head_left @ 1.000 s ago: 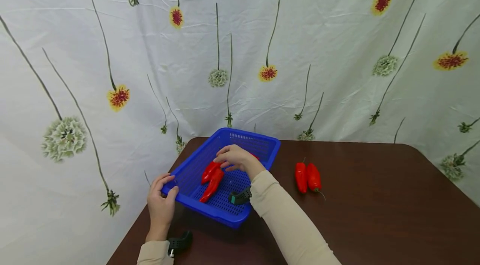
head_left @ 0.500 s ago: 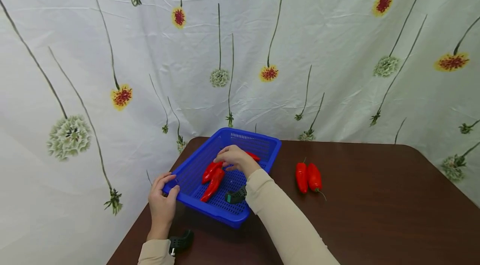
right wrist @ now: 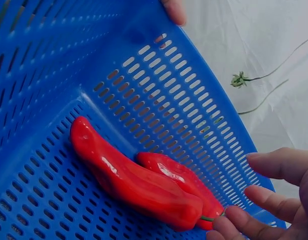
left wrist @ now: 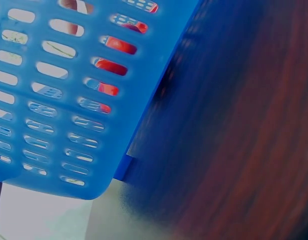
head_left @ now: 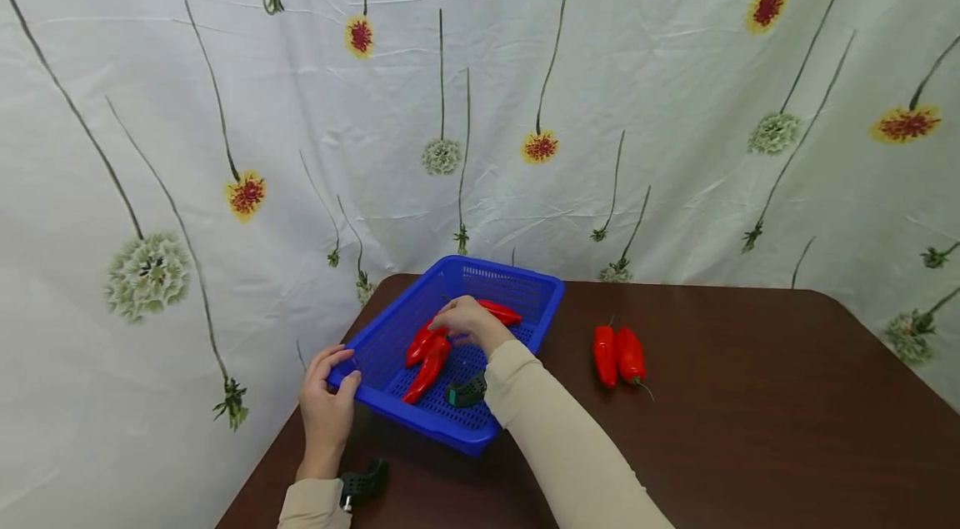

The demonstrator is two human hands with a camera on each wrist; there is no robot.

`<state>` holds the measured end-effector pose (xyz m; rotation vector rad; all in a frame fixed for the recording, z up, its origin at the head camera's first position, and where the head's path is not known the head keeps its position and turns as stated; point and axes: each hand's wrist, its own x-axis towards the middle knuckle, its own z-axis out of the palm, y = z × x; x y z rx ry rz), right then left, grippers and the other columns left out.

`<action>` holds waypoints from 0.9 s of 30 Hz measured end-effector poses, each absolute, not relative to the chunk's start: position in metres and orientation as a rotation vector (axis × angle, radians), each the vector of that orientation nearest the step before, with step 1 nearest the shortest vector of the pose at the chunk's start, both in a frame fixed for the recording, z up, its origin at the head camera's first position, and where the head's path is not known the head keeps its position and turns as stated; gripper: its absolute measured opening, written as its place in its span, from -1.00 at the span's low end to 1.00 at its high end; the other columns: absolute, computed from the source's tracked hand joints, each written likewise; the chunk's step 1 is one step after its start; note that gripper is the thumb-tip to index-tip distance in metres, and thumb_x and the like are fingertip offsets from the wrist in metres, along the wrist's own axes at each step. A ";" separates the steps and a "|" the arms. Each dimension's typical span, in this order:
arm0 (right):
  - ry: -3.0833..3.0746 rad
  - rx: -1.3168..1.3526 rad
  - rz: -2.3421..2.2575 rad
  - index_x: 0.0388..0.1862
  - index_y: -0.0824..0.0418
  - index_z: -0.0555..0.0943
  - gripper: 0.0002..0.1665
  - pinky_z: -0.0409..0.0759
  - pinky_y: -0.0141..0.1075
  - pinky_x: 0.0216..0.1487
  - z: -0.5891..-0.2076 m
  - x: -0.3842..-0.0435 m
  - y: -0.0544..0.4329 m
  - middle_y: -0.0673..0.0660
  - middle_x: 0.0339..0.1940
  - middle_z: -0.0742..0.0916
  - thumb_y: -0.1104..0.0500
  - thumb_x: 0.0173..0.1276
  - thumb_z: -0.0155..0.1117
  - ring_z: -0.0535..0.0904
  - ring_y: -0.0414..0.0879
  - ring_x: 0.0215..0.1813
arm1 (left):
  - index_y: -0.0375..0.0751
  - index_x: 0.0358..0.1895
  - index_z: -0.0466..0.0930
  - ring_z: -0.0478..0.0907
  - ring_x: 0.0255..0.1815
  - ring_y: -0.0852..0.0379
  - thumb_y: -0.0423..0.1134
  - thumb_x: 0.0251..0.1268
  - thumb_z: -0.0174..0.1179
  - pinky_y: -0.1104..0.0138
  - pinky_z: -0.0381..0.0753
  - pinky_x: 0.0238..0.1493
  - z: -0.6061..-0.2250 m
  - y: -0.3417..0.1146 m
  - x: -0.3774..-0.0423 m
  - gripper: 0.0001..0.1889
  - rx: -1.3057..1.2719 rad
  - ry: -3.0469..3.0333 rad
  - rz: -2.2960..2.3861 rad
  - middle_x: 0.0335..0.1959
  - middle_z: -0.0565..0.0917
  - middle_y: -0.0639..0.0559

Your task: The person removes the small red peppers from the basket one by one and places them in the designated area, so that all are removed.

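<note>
My left hand (head_left: 324, 416) grips the near left corner of a blue plastic basket (head_left: 420, 421), its thumb over the rim. Two red peppers (right wrist: 138, 187) lie side by side on the basket's slotted floor, and a third red pepper (head_left: 498, 312) lies toward the back, partly behind my right hand (head_left: 468, 321). That hand reaches over the basket with fingers spread. In the right wrist view, its fingertips (right wrist: 236, 216) are right at the green stem of the front pepper, while the thumb stands apart. The left wrist view shows only the basket's outer wall (left wrist: 108, 150), with red through its slots.
Two more red peppers (head_left: 618, 356) lie together on the dark brown table (head_left: 750, 396), right of the basket. A white flowered cloth (head_left: 675, 96) hangs behind the table. A black wrist strap (head_left: 363, 483) shows by the left sleeve.
My right hand has sunk slightly and its forearm has shifted left, so more of the back pepper shows. The left hand keeps its grip on the basket, which stays in place.
</note>
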<state>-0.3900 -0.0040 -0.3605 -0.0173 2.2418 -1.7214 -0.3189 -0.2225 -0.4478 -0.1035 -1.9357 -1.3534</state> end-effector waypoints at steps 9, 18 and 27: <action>2.292 0.033 -1.665 0.15 0.36 0.56 -0.53 0.51 0.08 0.28 -0.367 -0.395 -0.004 0.28 0.25 0.59 0.27 0.27 0.36 0.51 0.28 0.27 | -0.43 -0.05 0.68 0.43 0.05 0.46 -0.58 0.11 0.22 0.71 0.35 -0.17 -0.445 -0.222 -0.317 -0.70 -0.123 -1.941 -1.353 0.10 0.61 -0.11; 2.325 0.056 -1.572 -0.06 0.27 0.59 -0.72 0.60 0.02 0.16 -0.377 -0.401 -0.005 0.19 0.11 0.63 0.25 0.26 0.37 0.59 0.16 0.05 | -0.50 -0.08 0.64 0.37 0.12 0.48 -0.60 0.10 0.19 0.78 0.28 0.06 -0.444 -0.226 -0.321 -0.72 -0.151 -1.919 -1.345 0.13 0.61 -0.28; 2.303 0.078 -1.518 -0.21 0.26 0.50 -0.74 0.59 -0.07 0.04 -0.379 -0.405 0.002 0.17 -0.21 0.60 0.24 0.23 0.40 0.53 0.02 -0.22 | -0.49 -0.06 0.65 0.36 0.11 0.48 -0.58 0.14 0.19 0.80 0.28 0.02 -0.445 -0.221 -0.322 -0.73 -0.136 -1.943 -1.357 0.15 0.60 -0.28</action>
